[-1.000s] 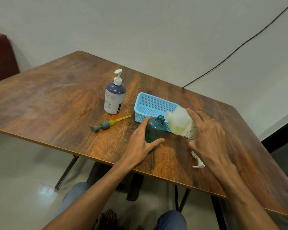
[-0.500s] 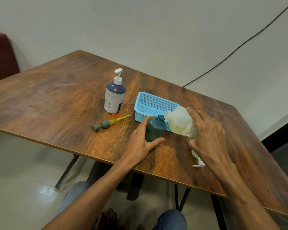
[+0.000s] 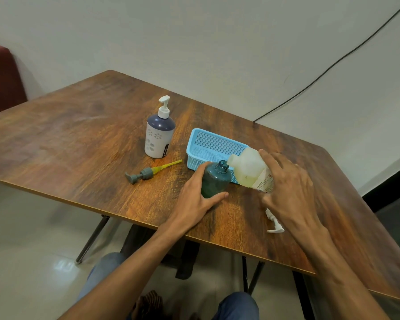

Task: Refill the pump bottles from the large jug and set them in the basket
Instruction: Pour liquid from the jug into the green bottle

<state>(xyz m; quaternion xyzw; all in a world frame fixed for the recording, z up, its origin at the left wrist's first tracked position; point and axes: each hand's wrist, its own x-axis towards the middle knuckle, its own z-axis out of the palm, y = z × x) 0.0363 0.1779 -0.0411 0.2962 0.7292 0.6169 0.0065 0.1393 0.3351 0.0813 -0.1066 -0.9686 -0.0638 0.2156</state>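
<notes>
Item: right hand (image 3: 289, 190), closed around the body of the large jug (image 3: 249, 168); jug tipped toward 9 o'clock, its open mouth just at the neck of the teal bottle (image 3: 216, 181). Pale liquid lay in the jug's lower side; no stream could be made out.

Item: left hand (image 3: 195, 199), wrapped about the teal bottle's near side, thumb toward 6 o'clock, fingers at 9 o'clock, steadying it upright on the table (image 3: 79, 144). Bottle uncapped.

Item: blue basket (image 3: 214, 144), directly behind bottle and jug at 12 o'clock, nothing seen in it.

Item: grey pump head (image 3: 146, 173) with yellow tube, lying flat at 9 o'clock of the teal bottle, well apart from it.

Item: white pump bottle (image 3: 158, 135), capped, upright, at 10 o'clock.

Item: white pump head (image 3: 274, 224), lying loose at 6 o'clock of the right hand.

Step judged: pouring into the teal bottle. Next move judged to call for righting the jug without dribble, then fitting the grey pump head and lifting the bottle into the basket.
</notes>
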